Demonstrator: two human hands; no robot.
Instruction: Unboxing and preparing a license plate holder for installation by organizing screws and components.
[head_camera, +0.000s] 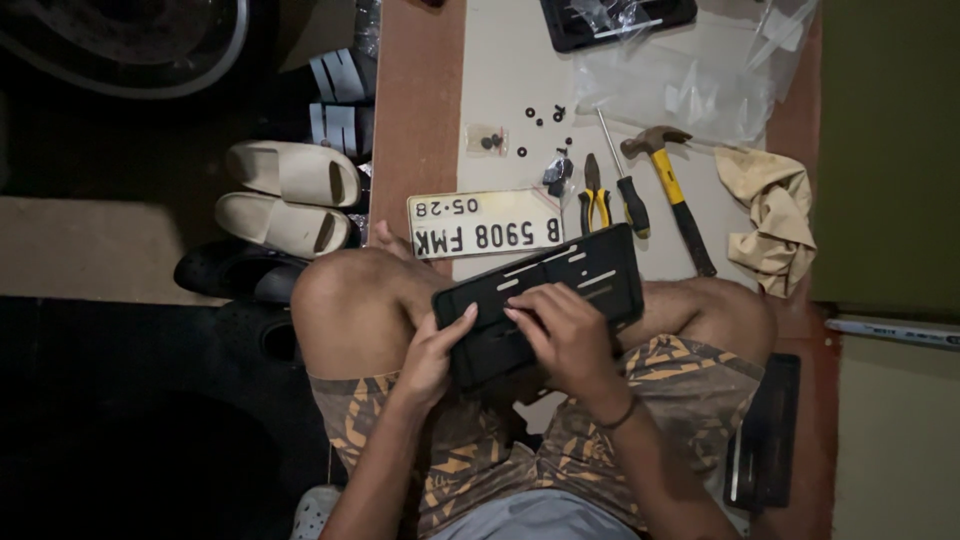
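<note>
Sitting cross-legged on the floor, resting a black plastic plate frame (540, 300) across the lap and knees. Gripping the frame's near-left edge with the left hand (432, 358), thumb on top and fingers curled underneath. Pressing the right hand (570, 335) flat onto the middle of the frame, fingers spread over its slots rather than clenched around anything. Judging the work as barely begun: frame bare, nothing fitted into it, no fasteners showing in its holes. Lying just beyond the knees, flat on the pale mat (500, 70) and apart from the frame, a white number plate (486, 223), not yet mounted. Waiting untouched just to the right of the plate, yellow-handled pliers (594, 205), a black-handled screwdriver (628, 195) and a hammer (672, 195) with a yellow and black handle. Scattered farther out, small black washers or nuts (545, 118) and a little clear bag of parts (487, 140), seemingly unused. Crumpled at the right, a tan cloth (772, 215). Farthest off, clear plastic wrapping (690, 90) and a second black frame (615, 20) partly under it, suggesting more left than done.
</note>
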